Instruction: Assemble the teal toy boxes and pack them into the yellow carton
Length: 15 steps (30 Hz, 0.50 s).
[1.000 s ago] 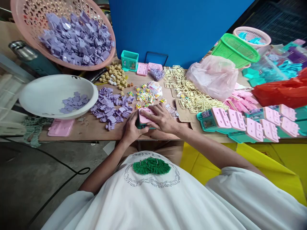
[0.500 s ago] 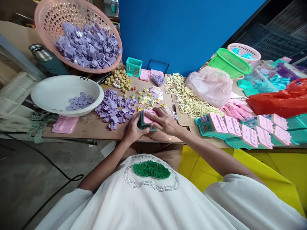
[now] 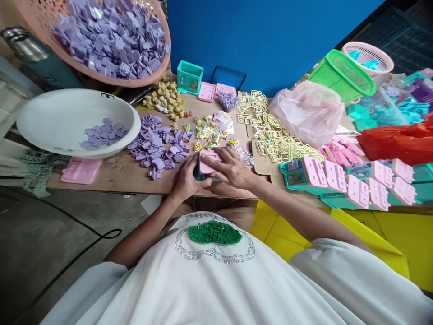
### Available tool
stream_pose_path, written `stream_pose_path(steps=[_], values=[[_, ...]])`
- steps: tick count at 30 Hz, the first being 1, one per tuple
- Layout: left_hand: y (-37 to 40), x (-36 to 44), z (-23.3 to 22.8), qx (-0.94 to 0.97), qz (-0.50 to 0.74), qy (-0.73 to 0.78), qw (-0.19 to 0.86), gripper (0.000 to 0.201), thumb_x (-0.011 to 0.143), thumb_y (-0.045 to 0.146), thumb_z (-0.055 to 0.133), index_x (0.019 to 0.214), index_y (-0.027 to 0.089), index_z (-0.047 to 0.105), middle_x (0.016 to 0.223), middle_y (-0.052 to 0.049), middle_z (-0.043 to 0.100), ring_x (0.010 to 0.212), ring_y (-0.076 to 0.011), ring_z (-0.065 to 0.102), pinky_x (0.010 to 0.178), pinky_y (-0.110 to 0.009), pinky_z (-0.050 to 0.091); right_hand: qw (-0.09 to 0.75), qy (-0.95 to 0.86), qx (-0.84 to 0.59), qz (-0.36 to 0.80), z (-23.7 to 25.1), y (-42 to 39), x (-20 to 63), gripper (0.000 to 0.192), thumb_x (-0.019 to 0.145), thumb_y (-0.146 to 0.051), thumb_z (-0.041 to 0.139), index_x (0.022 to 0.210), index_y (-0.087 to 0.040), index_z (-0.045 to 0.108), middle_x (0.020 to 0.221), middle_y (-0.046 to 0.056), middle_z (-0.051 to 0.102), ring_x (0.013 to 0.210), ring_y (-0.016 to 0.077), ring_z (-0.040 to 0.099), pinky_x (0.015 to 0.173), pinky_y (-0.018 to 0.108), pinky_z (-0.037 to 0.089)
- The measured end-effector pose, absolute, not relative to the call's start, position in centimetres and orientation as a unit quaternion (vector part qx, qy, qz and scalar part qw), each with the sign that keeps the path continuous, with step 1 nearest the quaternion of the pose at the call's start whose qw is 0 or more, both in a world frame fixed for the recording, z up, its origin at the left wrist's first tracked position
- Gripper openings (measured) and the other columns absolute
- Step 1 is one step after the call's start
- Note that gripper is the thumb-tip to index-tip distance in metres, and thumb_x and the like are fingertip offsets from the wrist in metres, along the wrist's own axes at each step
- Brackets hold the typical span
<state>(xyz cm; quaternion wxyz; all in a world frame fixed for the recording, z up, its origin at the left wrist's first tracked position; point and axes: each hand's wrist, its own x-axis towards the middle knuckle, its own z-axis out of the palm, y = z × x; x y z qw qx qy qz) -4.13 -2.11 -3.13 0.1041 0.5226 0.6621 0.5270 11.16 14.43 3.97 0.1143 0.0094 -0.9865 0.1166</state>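
A pink-lidded teal plastic box (image 3: 197,172) is still clasped by the left hand (image 3: 186,178), its top partly obscured by the right hand (image 3: 234,170), fingers spread; loose lilac plastic pieces (image 3: 154,142) lie nearby.

Little teal box (image 3: 196,173), pretty much upright, left hand (image 3: 186,181) cupped round its side. Pink lid (image 3: 204,168) sits on top, facing up, partly hidden under the right hand's (image 3: 235,169) fingers.

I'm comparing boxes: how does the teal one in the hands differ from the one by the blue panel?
The held box has a pink top; the far box is open above. The left hand and right hand hold the held box; neither touches the far box. Both have teal sides.
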Motion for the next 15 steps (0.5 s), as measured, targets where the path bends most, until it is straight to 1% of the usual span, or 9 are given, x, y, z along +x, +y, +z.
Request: stream_pose_path(steps=[2,5,7,10,11,12,13,15], values=[[-2.0,-4.1,-2.9,0.519,0.536,0.658,0.106,0.08,0.077,0.039,0.088,0.148,0.02,0.056,0.143,-0.016,0.068,0.137,-0.0363,0.063,0.119,-0.051,0.05,0.108,-0.982,0.012,0.154,4.5,14.8,11.1,0.068,0.109,-0.068,0.034,0.164,-0.032,0.051,0.15,0.017,0.058,0.136,0.0368,0.053,0.12,0.065,0.038],[-1.9,-4.1,-2.6,0.514,0.552,0.648,0.11,0.075,0.079,0.04,0.088,0.145,0.021,0.059,0.141,-0.016,0.069,0.134,-0.0355,0.065,0.117,-0.051,0.051,0.126,-0.964,-0.024,0.233,5.9,15.3,10.9,0.071,0.113,-0.064,0.018,0.171,-0.03,0.039,0.156,0.015,0.059,0.14,0.0339,0.056,0.119,0.061,0.042],[-1.8,-4.2,-2.6,0.516,0.559,0.64,0.109,0.073,0.08,0.041,0.088,0.144,0.02,0.06,0.141,-0.016,0.069,0.134,-0.0362,0.065,0.117,-0.051,0.051,0.14,-0.958,-0.055,0.243,6.5,15.3,10.6,0.071,0.113,-0.063,0.014,0.172,-0.029,0.035,0.16,0.014,0.058,0.149,0.0331,0.051,0.123,0.062,0.038],[-1.7,-4.4,-2.6,0.52,0.566,0.631,0.1,0.067,0.08,0.041,0.087,0.139,0.019,0.063,0.137,-0.016,0.072,0.131,-0.0364,0.066,0.115,-0.052,0.052,0.11,-0.971,-0.042,0.21,6.5,15.0,10.2,0.074,0.111,-0.069,0.024,0.17,-0.027,0.04,0.169,0.015,0.048,0.162,0.0363,0.034,0.13,0.069,0.024],[-1.6,-4.4,-2.6,0.519,0.569,0.63,0.1,0.065,0.08,0.042,0.086,0.137,0.019,0.065,0.135,-0.016,0.072,0.129,-0.036,0.067,0.115,-0.051,0.053,0.1,-0.972,-0.035,0.211,6.3,15.0,10.3,0.075,0.111,-0.069,0.025,0.17,-0.026,0.038,0.172,0.015,0.044,0.164,0.0363,0.031,0.131,0.07,0.022],[-1.6,-4.5,-2.6,0.516,0.571,0.63,0.104,0.064,0.081,0.043,0.085,0.136,0.019,0.065,0.135,-0.015,0.073,0.128,-0.0354,0.067,0.115,-0.051,0.053,0.096,-0.971,-0.031,0.219,6.2,15.0,10.4,0.075,0.111,-0.069,0.027,0.172,-0.026,0.035,0.174,0.016,0.04,0.165,0.0358,0.029,0.131,0.069,0.023],[-1.6,-4.5,-2.6,0.513,0.573,0.629,0.113,0.063,0.081,0.044,0.085,0.136,0.019,0.066,0.136,-0.015,0.073,0.128,-0.0349,0.067,0.115,-0.05,0.053,0.094,-0.968,-0.026,0.23,6.1,15.2,10.8,0.077,0.11,-0.07,0.031,0.173,-0.026,0.031,0.175,0.016,0.038,0.164,0.0352,0.031,0.131,0.067,0.027],[-1.6,-4.5,-2.6,0.508,0.578,0.623,0.141,0.064,0.083,0.047,0.083,0.138,0.02,0.065,0.138,-0.014,0.072,0.131,-0.034,0.066,0.117,-0.049,0.052,0.104,-0.965,-0.022,0.242,6.1,15.5,11.8,0.088,0.105,-0.072,0.048,0.175,-0.025,0.024,0.17,0.021,0.043,0.158,0.0358,0.041,0.126,0.063,0.04]])
